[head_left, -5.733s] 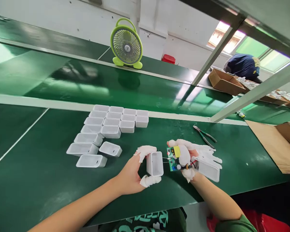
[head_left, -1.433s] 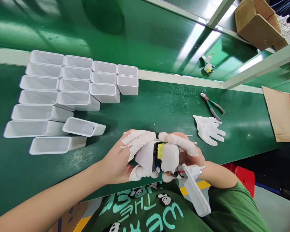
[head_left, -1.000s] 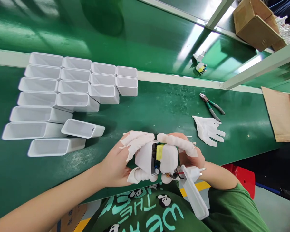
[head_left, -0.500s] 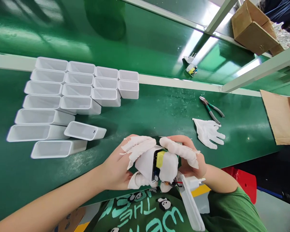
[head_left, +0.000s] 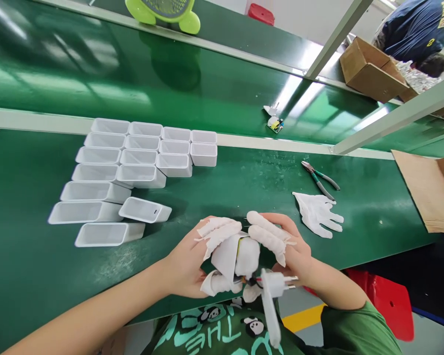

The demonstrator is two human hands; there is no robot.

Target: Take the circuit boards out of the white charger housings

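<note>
My left hand, with white finger cots, grips a white plastic housing near the table's front edge. My right hand, also with cots on its fingers, presses the circuit board into that housing; only a sliver of the board's yellow part shows. Red and black wires run from it to a white plug cover with metal pins, which hangs below my right hand.
Several empty white housings stand in rows at the left, with loose ones lying nearest. A white glove and pliers lie at the right. A small board rides the conveyor. Cardboard is far right; another person is beyond.
The board has gone deeper into the housing and is almost hidden now. The small board on the conveyor has drifted left. My view has tilted up, bringing the fan's base in.
</note>
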